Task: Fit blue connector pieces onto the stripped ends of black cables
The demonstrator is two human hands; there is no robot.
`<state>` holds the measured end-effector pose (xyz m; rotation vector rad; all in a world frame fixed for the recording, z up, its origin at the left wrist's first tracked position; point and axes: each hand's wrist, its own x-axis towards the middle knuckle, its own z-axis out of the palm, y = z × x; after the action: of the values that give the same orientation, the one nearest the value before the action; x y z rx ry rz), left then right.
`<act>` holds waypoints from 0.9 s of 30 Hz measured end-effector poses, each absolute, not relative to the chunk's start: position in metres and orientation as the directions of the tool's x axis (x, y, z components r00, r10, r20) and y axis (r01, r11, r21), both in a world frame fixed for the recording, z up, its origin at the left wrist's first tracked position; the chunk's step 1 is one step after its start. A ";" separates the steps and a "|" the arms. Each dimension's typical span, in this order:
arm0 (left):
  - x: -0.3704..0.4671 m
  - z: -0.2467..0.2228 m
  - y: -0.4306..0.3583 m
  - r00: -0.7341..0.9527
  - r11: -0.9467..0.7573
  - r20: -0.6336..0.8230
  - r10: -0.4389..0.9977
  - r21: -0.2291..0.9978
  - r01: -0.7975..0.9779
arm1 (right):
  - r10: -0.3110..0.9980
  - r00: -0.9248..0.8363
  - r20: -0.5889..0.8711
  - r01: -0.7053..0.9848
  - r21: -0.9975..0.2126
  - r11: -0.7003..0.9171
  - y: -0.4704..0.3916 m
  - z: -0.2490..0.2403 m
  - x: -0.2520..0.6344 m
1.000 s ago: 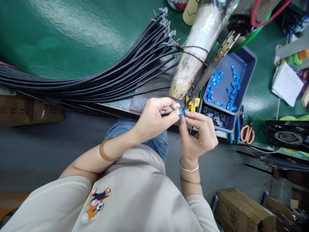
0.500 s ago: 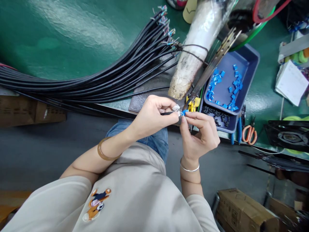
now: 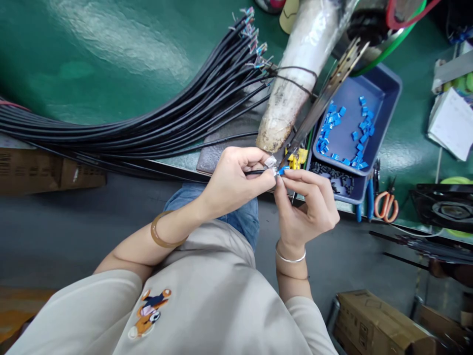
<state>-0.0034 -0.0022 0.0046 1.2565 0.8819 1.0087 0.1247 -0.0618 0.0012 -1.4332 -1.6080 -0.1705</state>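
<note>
My left hand pinches the end of a black cable, with a whitish piece at its fingertips. Thumb and fingers of my right hand close on a small blue connector right beside the cable end. Thin wires show between the two hands, too small to tell apart. Just behind the fingertips lie yellow parts. A thick bundle of black cables with frayed coloured wire ends stretches across the bench to the left.
A wrapped white post and a metal strip rise behind my hands. Blue trays of blue connectors and small black parts stand to the right, near orange-handled scissors. Cardboard boxes are on the floor.
My right fingers have shifted slightly left, and the blue connector now sits closer to my left fingertips. The view has turned a little. Both hands keep their hold.
</note>
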 end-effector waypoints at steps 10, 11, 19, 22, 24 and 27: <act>-0.007 0.003 -0.002 0.376 0.064 -0.040 0.926 0.997 -0.051 | 0.700 0.009 0.714 0.886 -0.329 0.325 -0.067 -0.002 0.126; -0.007 0.003 -0.002 0.375 0.072 -0.042 0.926 0.995 -0.066 | 0.703 0.022 0.711 0.879 -0.349 0.325 -0.067 -0.001 0.126; -0.011 0.002 -0.005 0.466 0.105 -0.052 0.883 0.991 -0.089 | 0.736 0.106 0.669 0.800 -0.497 0.337 -0.071 0.004 0.128; -0.011 0.003 -0.006 0.465 0.090 -0.051 0.884 0.994 -0.062 | 0.729 0.303 0.614 0.637 -0.699 0.324 -0.078 0.011 0.130; -0.010 0.003 -0.007 0.446 0.076 -0.041 0.894 0.995 -0.060 | 0.699 0.414 0.583 0.504 -0.786 0.357 -0.082 0.015 0.131; -0.010 0.002 -0.007 0.434 0.068 -0.034 0.900 0.996 -0.063 | 0.670 0.472 0.574 0.482 -0.804 0.349 -0.083 0.017 0.129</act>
<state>-0.0103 -0.0066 0.0022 1.2949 0.8476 0.8754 0.1291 -0.0834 0.0172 -1.2882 -1.1584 0.1656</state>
